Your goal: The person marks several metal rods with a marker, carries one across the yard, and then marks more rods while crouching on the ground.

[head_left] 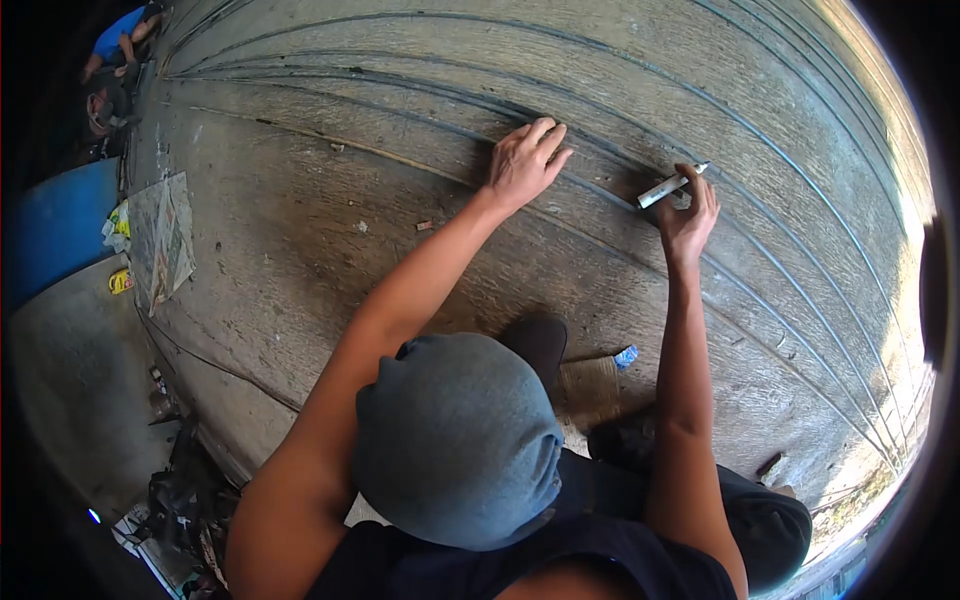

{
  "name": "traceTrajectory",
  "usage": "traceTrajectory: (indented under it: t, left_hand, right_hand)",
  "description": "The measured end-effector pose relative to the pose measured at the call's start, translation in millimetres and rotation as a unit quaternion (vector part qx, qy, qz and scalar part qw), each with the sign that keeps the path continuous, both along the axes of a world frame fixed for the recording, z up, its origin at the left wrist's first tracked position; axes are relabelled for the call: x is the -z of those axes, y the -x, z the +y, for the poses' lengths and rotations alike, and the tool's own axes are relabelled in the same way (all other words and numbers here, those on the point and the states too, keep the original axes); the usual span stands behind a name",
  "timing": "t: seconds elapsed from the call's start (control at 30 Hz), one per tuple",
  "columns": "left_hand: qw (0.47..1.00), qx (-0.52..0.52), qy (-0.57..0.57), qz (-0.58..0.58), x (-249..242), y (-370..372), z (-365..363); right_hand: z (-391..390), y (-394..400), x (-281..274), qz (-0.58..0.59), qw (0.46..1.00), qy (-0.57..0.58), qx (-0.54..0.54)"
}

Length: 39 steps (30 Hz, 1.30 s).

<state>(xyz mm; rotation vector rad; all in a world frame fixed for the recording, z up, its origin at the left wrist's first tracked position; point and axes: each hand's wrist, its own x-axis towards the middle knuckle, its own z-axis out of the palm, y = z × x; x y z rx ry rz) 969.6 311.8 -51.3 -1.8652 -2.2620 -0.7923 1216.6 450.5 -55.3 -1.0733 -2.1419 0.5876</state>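
Note:
Several long, thin dark rods (430, 122) run across the rough grey floor and look curved in this wide view. My left hand (525, 160) rests on the rods near the middle, its fingers bent and apart, with nothing visible in it. To the right of it, my right hand (688, 210) holds a white marker (664, 190) between thumb and fingers, its dark tip pointing up and right. That hand is over the rods. What lies beneath my left palm is hidden.
A person in blue (122, 42) is at the top left. Below are a blue panel (62, 232), a crumpled sheet (163, 240) and a yellow wrapper (121, 281). Flattened cardboard (588, 388) and a blue scrap (626, 357) lie near my knees.

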Motion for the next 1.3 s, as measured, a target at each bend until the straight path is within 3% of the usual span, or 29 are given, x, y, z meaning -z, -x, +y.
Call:
traceTrajectory:
  t: [0.13,0.2,0.27,0.43,0.63,0.73,0.8,0.87,1.1,1.2,1.3]
  left_hand:
    - [0.997,0.010,0.067,0.032,-14,14,5]
    - [0.990,-0.042,0.137,0.018,-16,29,1]
    - [0.988,-0.078,0.133,0.020,-15,50,-7]
    - [0.985,-0.110,0.125,-0.042,-9,69,-24]
    - [0.970,-0.126,0.176,-0.114,-58,78,-37]
    - [0.945,-0.170,0.222,-0.171,-121,97,-68]
    - [0.928,-0.195,0.272,-0.162,-179,107,-94]
    - [0.874,-0.262,0.350,-0.214,-235,114,-120]
    - [0.790,-0.301,0.480,-0.234,-414,111,-218]
    - [0.785,-0.252,0.501,-0.264,-493,110,-238]
    - [0.817,-0.224,0.466,-0.256,-535,126,-246]
  right_hand:
    - [8,11,-7,0.010,0.996,0.023,-0.085]
    - [11,16,-9,0.009,0.992,0.049,-0.117]
    - [13,20,-9,-0.001,0.989,0.059,-0.137]
    - [15,21,-9,-0.006,0.988,0.067,-0.139]
    - [20,18,-28,-0.046,0.980,0.142,-0.131]
    - [18,5,-83,-0.074,0.979,0.153,-0.118]
    - [16,-8,-138,-0.075,0.967,0.229,-0.080]
    - [8,-17,-197,-0.129,0.952,0.274,-0.043]
    - [-50,-12,-411,-0.265,0.887,0.369,-0.083]
    - [-70,19,-483,-0.268,0.889,0.354,-0.110]
    - [-87,73,-525,-0.247,0.903,0.336,-0.099]
